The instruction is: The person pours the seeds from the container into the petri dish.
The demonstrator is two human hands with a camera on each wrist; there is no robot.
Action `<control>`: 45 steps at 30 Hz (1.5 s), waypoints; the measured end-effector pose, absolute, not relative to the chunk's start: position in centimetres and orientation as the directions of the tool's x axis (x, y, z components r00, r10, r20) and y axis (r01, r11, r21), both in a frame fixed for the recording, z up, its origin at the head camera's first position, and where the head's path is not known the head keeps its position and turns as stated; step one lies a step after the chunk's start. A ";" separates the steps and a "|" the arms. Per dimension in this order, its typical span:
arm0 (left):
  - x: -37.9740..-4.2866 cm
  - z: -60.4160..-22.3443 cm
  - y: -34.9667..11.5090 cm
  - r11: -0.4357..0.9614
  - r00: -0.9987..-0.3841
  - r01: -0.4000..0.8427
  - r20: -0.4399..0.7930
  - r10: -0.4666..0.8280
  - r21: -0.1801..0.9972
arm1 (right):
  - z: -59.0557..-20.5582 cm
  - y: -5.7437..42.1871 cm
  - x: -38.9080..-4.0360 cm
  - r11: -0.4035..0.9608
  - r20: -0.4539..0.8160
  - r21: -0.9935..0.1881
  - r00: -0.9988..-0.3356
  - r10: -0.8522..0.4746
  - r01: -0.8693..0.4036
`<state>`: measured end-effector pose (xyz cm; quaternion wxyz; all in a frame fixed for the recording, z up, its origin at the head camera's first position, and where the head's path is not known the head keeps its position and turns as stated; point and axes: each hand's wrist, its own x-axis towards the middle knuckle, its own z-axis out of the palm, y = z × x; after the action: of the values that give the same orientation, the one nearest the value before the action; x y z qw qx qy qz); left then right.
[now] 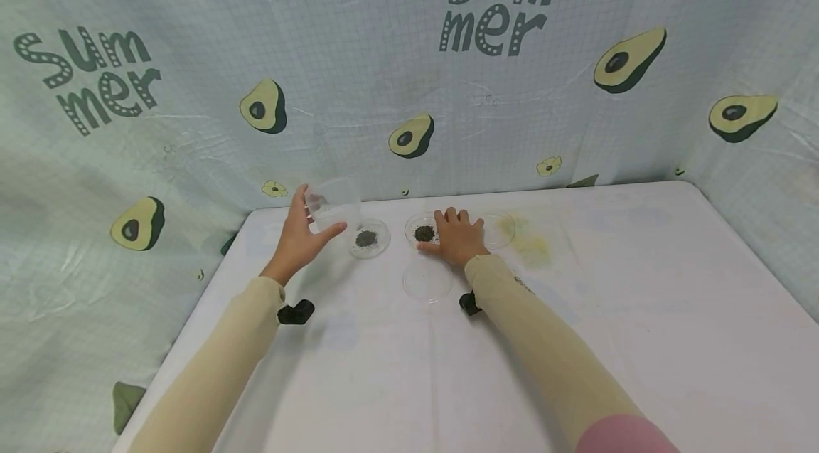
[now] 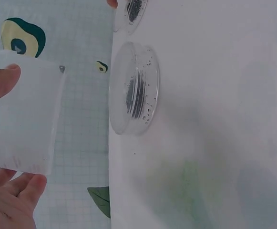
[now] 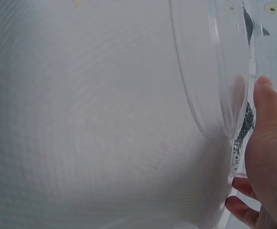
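My left hand (image 1: pixel 299 236) holds a translucent plastic container (image 1: pixel 335 201) above the table's far left part, thumb on one side and fingers on the other in the left wrist view. Just right of it, a clear petri dish (image 1: pixel 383 245) with dark grains (image 1: pixel 366 239) stands on the table. My right hand (image 1: pixel 459 240) grips a second petri dish, which also has dark grains (image 1: pixel 425 233) in it and is partly hidden by the hand. In the right wrist view the thumb (image 3: pixel 268 102) and fingers lie on opposite sides of this dish.
A clear round dish or lid (image 1: pixel 427 282) lies nearer than the gripped dish. Another (image 1: pixel 499 230) lies right of the right hand, next to a yellowish stain (image 1: pixel 531 247). A white cover spreads over the table (image 1: pixel 384 382). Behind hangs a printed curtain (image 1: pixel 345 83).
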<state>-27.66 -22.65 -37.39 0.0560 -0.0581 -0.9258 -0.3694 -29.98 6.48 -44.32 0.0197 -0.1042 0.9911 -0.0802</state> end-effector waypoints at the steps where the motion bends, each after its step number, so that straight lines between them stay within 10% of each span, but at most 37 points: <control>1: -27.5 -37.4 -22.8 0.719 -0.987 0.146 0.147 0.062 0.680 | -44.3 6.5 -30.0 0.965 -0.021 -0.162 -0.977 -0.210 -0.204; 45: -25.6 -41.8 -27.9 0.758 -0.999 -0.025 0.019 -0.049 0.652 | -44.0 6.5 -29.9 0.951 -0.025 -0.207 -0.971 -0.238 -0.228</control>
<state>-25.63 -27.93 -41.81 0.0175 0.0199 -0.9374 -0.3472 -29.92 6.50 -43.98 0.0247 -0.1179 0.9875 -0.1019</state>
